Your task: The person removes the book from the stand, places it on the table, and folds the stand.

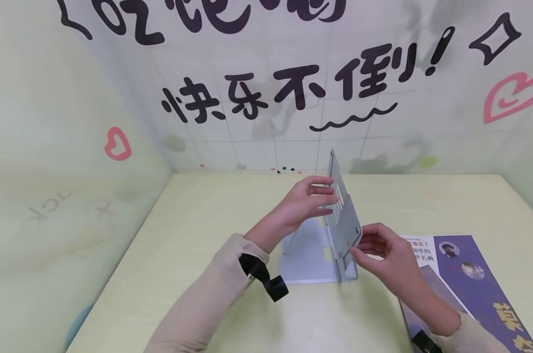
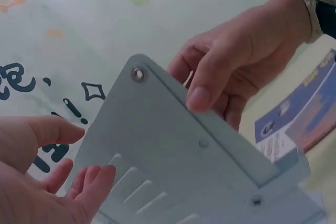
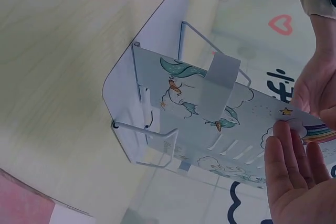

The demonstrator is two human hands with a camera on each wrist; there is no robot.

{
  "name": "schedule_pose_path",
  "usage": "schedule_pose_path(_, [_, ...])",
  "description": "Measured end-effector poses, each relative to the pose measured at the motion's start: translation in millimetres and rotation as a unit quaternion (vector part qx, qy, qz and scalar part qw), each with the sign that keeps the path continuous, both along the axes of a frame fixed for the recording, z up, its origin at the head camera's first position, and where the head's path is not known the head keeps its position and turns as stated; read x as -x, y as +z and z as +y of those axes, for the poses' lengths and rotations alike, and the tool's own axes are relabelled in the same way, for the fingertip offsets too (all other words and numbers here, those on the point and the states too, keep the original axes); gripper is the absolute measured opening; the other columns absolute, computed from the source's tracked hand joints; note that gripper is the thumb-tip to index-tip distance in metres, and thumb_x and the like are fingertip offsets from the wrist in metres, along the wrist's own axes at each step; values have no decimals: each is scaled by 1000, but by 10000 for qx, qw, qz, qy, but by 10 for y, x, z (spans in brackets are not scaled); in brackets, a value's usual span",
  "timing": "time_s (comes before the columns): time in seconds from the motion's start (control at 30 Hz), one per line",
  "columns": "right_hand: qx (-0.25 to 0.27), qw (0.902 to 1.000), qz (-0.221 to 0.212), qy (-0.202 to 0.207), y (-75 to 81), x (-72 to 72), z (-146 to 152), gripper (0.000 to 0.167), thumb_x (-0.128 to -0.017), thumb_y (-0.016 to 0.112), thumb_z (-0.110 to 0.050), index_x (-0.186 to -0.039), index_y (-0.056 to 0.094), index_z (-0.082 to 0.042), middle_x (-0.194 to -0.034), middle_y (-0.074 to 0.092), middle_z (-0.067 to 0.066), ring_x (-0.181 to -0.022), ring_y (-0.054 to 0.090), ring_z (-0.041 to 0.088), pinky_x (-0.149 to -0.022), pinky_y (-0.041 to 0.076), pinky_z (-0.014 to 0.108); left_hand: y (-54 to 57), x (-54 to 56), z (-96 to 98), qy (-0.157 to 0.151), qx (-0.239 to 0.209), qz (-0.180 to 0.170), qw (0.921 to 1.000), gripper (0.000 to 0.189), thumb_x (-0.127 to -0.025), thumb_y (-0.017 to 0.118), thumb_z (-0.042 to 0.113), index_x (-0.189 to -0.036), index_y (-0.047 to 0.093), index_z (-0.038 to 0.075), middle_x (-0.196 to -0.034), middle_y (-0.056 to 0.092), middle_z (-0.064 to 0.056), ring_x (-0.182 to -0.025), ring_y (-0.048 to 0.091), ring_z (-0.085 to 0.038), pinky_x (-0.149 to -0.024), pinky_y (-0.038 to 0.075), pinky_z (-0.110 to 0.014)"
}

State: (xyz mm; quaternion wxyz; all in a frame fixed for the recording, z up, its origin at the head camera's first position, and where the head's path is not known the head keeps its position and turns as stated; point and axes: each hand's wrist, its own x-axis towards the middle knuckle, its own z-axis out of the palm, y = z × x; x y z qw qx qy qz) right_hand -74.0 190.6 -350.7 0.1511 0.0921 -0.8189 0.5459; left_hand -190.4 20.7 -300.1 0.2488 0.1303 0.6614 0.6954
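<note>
A pale metal book stand (image 1: 343, 220) stands on the table, its slotted panel raised and tilted above a flat base plate (image 1: 303, 267). The left hand (image 1: 308, 198) touches the panel near its upper part, fingers extended across the slotted face. At the panel's near edge, the right hand (image 1: 383, 247) pinches, thumb (image 2: 202, 95) on the plain side and fingers (image 3: 286, 156) on the other. Cartoon print with a rainbow covers that other side (image 3: 231, 114) in the right wrist view. Bent wire arms (image 3: 170, 148) stick out by the stand's lower end.
A purple and white book (image 1: 462, 267) lies flat on the table (image 1: 196, 235), right of the stand and partly under the right forearm. Behind the table rises a wall (image 1: 249, 137) with black lettering and pink hearts. Both wrists wear black camera straps (image 1: 264, 274).
</note>
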Motion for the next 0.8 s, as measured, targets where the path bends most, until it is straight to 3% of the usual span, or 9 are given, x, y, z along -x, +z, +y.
schedule_pose_path(0.17, [77,9999,24,-89,-5,-8,17,26,-74,70,8,-96,57,4,-85,61,9,-75,61,7,-68,52,18,-135,50,-357,-58,857,687,9939,40,-85,64,7,-121,48,2,-116,53,-17,-99,57,-23,-77,53,-32])
schedule_pose_path(0.3, [120,9999,1,-61,-20,0,36,26,-74,70,8,-96,56,5,-85,60,7,-76,61,7,-68,52,18,-372,64,-632,-146,1618,992,9817,36,-83,66,8,-114,50,0,-110,55,-17,-91,59,-22,-74,53,-32])
schedule_pose_path(0.4, [122,9999,-66,-50,-19,13,42,26,-75,70,7,-97,56,5,-85,60,7,-76,61,8,-69,52,19,-603,55,-731,-206,2015,1062,9735,35,-81,69,8,-110,54,-2,-101,59,-13,-85,59,-19,-71,53,-30])
schedule_pose_path(0.57, [175,9995,-233,-77,-9,-8,23,26,-76,69,4,-98,56,5,-86,60,8,-76,61,9,-69,52,19,-905,-3,-721,-194,2024,1328,9701,23,-80,68,4,-100,59,-3,-89,61,-7,-78,57,-14,-67,50,-24])
schedule_pose_path(0.8, [230,9996,-124,-52,-29,-21,35,26,-76,68,7,-99,56,5,-88,61,5,-78,61,9,-71,52,19,-1034,-36,-565,-82,1863,1645,9686,9,-85,63,4,-94,61,2,-85,59,-3,-78,54,-14,-68,48,-23])
